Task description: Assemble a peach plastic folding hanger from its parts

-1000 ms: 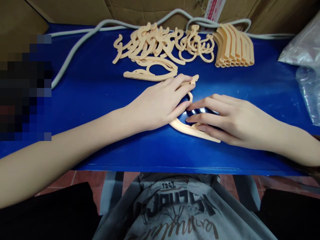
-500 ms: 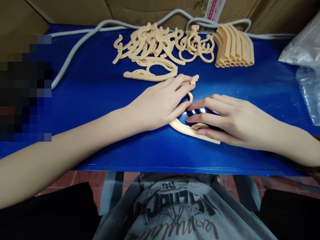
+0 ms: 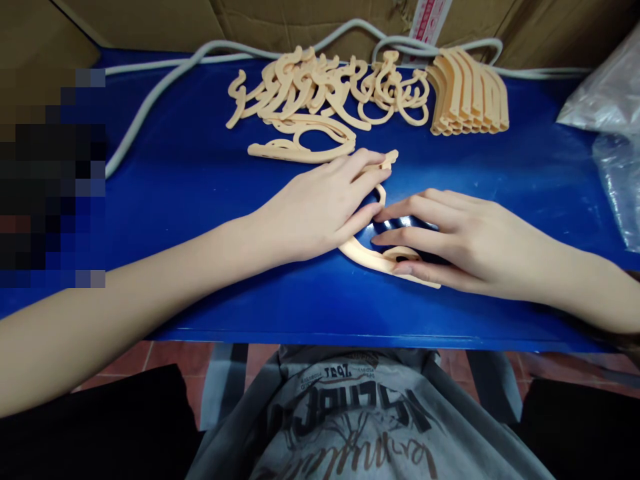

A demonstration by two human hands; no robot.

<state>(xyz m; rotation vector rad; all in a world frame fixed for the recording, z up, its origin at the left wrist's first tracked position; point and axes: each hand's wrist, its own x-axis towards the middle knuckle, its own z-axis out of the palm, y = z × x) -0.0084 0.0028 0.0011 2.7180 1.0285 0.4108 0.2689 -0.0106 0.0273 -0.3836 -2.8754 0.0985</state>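
A beige plastic folding hanger [image 3: 367,257] lies on the blue table in front of me, partly covered by both hands. My left hand [image 3: 320,200] rests over its upper part, with the fingers curled down around it; a small end piece sticks out past the fingertips. From the other side, my right hand [image 3: 450,233] grips the lower arm of the hanger, the thumb on the arm near its end. The index fingertip of that hand touches the curved inner part close to my left thumb. Just beyond my left hand lies another folded hanger [image 3: 300,155].
Behind sits a pile of loose beige hanger hooks [image 3: 290,83], next to a neat stack of hanger arms [image 3: 467,93]. A white cable [image 3: 145,110] runs along the back by the cardboard [image 3: 300,23]. A clear plastic bag [image 3: 607,93] lies at the right.
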